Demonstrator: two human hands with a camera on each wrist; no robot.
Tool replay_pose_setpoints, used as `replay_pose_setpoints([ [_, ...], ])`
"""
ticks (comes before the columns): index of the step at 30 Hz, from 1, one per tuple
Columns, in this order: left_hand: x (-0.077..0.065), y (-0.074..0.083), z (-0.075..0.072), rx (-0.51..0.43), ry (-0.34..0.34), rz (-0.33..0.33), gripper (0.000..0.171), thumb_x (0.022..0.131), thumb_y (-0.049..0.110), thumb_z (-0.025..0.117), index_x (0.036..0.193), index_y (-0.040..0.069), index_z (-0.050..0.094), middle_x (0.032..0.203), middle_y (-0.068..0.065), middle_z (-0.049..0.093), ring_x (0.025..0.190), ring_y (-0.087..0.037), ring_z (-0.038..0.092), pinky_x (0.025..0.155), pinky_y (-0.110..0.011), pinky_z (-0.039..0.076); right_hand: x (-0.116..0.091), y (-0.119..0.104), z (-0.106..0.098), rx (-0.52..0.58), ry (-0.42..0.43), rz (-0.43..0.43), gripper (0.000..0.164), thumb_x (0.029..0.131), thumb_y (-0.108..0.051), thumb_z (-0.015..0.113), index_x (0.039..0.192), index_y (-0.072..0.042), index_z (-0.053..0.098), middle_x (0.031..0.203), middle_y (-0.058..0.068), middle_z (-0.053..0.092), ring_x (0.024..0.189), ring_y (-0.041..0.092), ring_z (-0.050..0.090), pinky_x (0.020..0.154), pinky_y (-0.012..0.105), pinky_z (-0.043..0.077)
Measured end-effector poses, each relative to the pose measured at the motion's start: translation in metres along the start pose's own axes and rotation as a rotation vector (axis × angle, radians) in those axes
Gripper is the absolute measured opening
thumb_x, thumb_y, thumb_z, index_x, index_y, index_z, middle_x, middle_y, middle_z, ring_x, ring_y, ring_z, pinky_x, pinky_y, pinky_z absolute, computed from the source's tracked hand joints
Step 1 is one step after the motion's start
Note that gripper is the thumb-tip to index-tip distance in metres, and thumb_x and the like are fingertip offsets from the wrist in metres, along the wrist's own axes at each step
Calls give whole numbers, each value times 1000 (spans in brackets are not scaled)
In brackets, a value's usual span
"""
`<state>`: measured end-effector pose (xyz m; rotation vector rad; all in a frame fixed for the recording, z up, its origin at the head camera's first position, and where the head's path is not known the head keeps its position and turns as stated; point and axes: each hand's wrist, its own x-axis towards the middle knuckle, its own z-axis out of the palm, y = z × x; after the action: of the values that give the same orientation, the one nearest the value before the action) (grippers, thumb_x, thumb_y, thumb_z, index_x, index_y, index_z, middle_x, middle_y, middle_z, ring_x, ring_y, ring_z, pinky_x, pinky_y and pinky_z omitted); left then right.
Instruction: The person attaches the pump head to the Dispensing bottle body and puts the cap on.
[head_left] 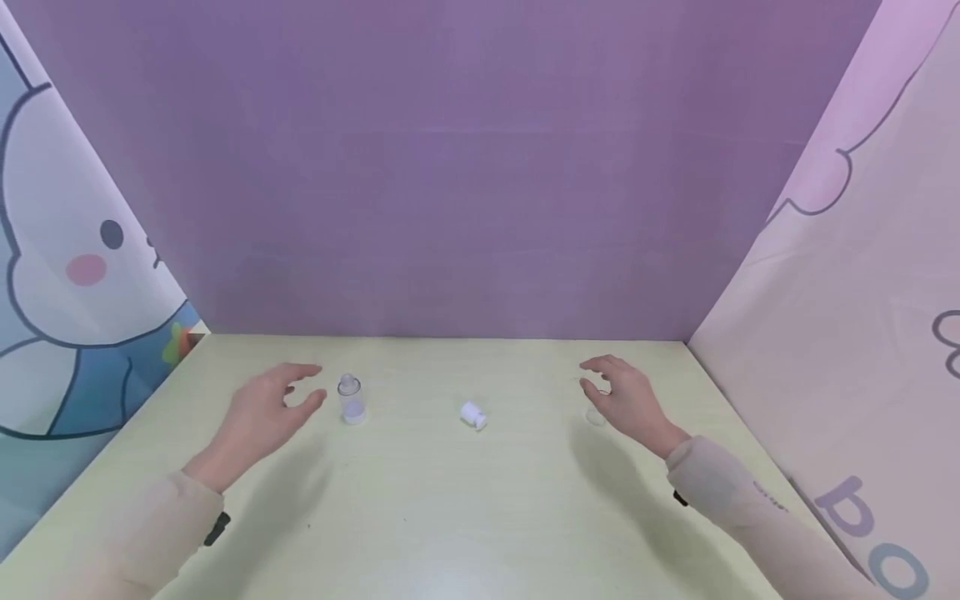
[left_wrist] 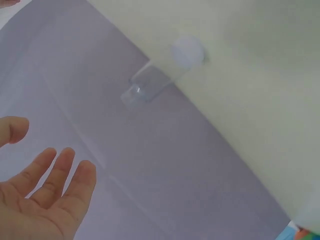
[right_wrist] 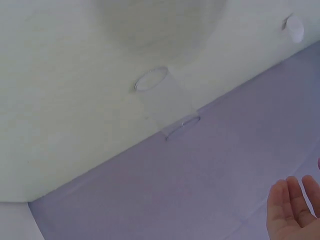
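Note:
My left hand (head_left: 262, 417) hovers over the left side of the table, thumb and fingers spread apart and holding nothing. Just right of its fingertips stands a small clear bottle (head_left: 352, 404) with a white base and a narrow neck, upright. Lying on its side in the middle is a small white piece (head_left: 472, 415) like a pump top. My right hand (head_left: 628, 404) hangs in the air on the right, fingers loosely bent, with nothing in it. Beneath and beside it stands a clear open cylinder (right_wrist: 167, 102), partly hidden by that hand in the head view.
The pale table (head_left: 450, 517) runs back to a purple backdrop (head_left: 465, 167). Printed cloth walls (head_left: 67, 200) with a cartoon figure stand at the left, and a pale one with letters (head_left: 847, 350) at the right.

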<state>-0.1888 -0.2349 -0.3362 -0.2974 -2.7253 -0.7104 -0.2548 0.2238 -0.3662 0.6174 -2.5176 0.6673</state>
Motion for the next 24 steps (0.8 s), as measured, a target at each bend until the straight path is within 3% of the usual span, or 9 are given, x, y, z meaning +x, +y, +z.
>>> replay_pose_setpoints([
  [8,-9,-4,13,-64,33,23,35,83,12,64,116,1,59,114,-19,61,95,-38,61,77,-48,51,-7,-7,13,52,-49,21,23,82,-9,65,105,-4,64,104,11,66,85,26,63,71,39,52],
  [15,-8,-9,22,-104,55,25,30,83,8,63,112,1,61,111,-17,63,95,-34,62,78,-45,52,-11,-10,23,103,-91,41,24,83,-9,64,106,-3,65,103,11,67,89,27,64,74,39,53],
  [24,-6,-13,24,-205,-128,-34,34,88,15,60,117,-2,57,113,-21,61,103,-37,58,86,-46,49,-9,-19,34,225,-190,137,30,85,-11,63,113,-1,62,112,13,63,97,29,62,83,41,52],
])
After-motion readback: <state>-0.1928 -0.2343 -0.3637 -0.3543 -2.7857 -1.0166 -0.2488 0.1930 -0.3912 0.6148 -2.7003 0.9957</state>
